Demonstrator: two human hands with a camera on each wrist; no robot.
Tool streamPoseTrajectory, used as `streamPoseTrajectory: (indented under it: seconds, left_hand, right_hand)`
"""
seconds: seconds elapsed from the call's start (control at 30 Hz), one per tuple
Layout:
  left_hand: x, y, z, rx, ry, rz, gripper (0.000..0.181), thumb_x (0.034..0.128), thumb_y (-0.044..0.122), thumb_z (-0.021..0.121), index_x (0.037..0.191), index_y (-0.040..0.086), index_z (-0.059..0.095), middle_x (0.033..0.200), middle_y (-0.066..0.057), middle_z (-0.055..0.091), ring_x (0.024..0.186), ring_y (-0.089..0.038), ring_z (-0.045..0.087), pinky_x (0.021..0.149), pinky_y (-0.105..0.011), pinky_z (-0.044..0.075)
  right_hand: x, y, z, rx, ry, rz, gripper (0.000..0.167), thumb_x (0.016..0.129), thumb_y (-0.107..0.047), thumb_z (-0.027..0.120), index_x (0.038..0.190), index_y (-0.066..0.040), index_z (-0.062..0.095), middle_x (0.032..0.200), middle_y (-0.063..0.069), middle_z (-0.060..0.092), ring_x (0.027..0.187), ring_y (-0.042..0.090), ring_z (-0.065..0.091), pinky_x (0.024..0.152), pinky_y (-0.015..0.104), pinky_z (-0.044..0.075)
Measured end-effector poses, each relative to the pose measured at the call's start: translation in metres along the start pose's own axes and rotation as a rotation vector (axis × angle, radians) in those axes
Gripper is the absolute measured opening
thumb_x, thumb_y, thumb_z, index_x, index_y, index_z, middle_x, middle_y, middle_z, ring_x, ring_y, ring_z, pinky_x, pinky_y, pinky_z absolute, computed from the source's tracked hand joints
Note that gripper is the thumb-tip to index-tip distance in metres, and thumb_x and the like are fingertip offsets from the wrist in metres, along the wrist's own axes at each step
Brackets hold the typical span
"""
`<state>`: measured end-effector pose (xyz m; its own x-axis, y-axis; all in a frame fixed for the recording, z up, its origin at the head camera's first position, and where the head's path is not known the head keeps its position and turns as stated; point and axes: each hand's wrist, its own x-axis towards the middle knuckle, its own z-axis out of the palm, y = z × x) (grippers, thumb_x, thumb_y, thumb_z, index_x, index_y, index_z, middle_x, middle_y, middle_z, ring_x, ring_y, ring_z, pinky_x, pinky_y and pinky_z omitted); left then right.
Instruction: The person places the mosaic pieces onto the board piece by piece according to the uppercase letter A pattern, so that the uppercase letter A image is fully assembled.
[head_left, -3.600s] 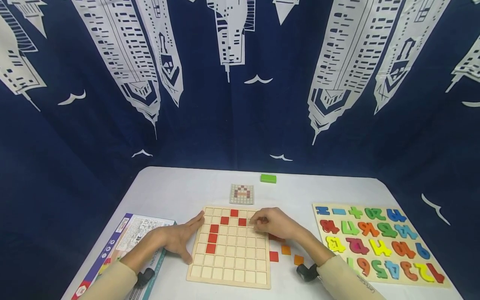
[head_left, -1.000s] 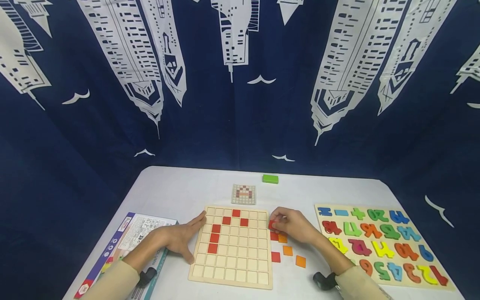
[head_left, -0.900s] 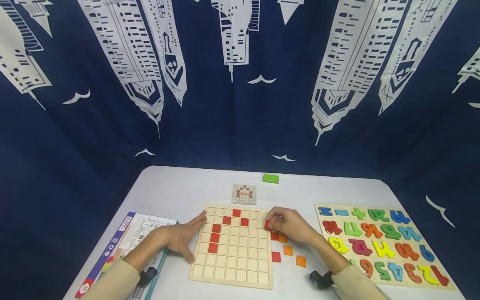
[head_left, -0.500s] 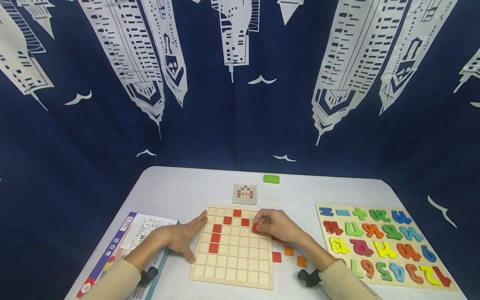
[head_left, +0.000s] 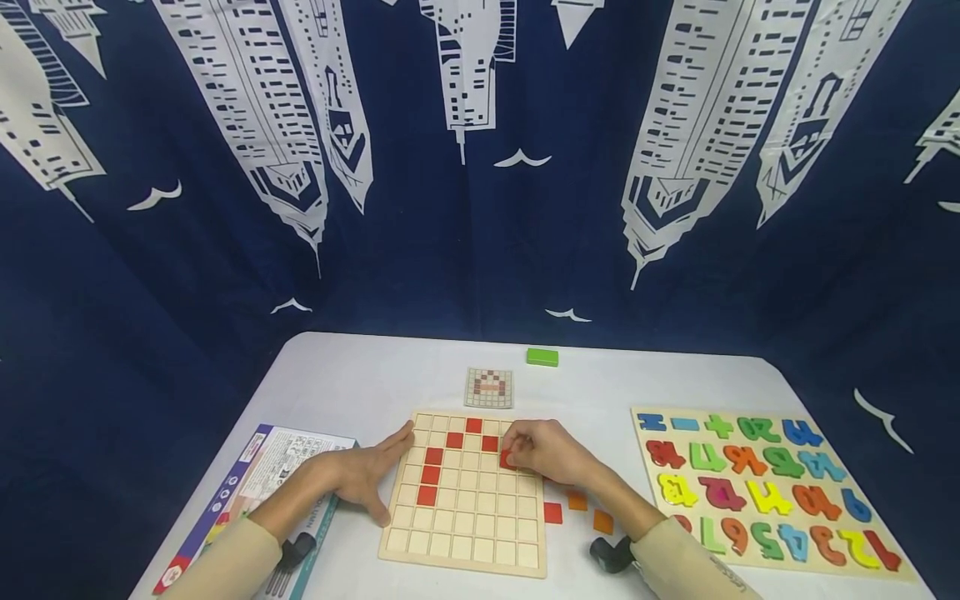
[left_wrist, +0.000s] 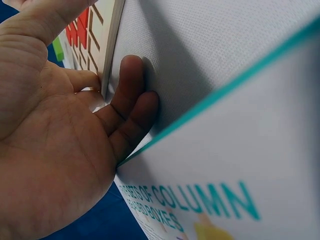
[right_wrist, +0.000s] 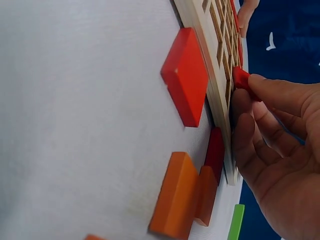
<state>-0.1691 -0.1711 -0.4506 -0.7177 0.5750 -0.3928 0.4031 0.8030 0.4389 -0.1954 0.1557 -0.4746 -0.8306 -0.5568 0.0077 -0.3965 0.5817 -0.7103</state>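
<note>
On the person's side of the grid board, two beige sleeves reach in, the left passing over a printed box to the left of the board. The left hand lies at the board's left edge, thumb and fingers spread apart, just as it did a second ago.

Just right of the board lie a loose red tile and, a little farther out, orange tiles. Two more tiles, one red and one orange, that the head view showed a second ago are now hidden by the right arm; the right wrist view shows them beside the board. Well right of the board is a number puzzle.

The right hand pinches a red tile between thumb and fingertips. A second ago this tile was outside the board's right edge; now it is over the third row from the far side. Whether it touches its cell cannot be told. The six red tiles set in the board are unchanged.

Beyond the board are a pattern card and, farther, a green block, both where they were.
</note>
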Motion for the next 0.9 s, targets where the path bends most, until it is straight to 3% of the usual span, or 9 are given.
streamPoseTrajectory:
  seconds: [0.9]
  left_hand:
    - [0.0005, -0.0015, 0.0006, -0.005, 0.006, -0.003, 0.126, 0.0529, 0.041, 0.085, 0.148, 0.004, 0.011, 0.154, -0.005, -0.008, 0.138, -0.026, 0.014, 0.105, -0.044, 0.027]
  right_hand:
    - [0.0002, -0.0024, 0.0043, -0.077, 0.024, 0.023, 0.008, 0.079, -0.015, 0.071, 0.085, -0.02, 0.068, 0.08, -0.011, 0.06, 0.07, 0.008, 0.053, 0.063, 0.024, 0.047]
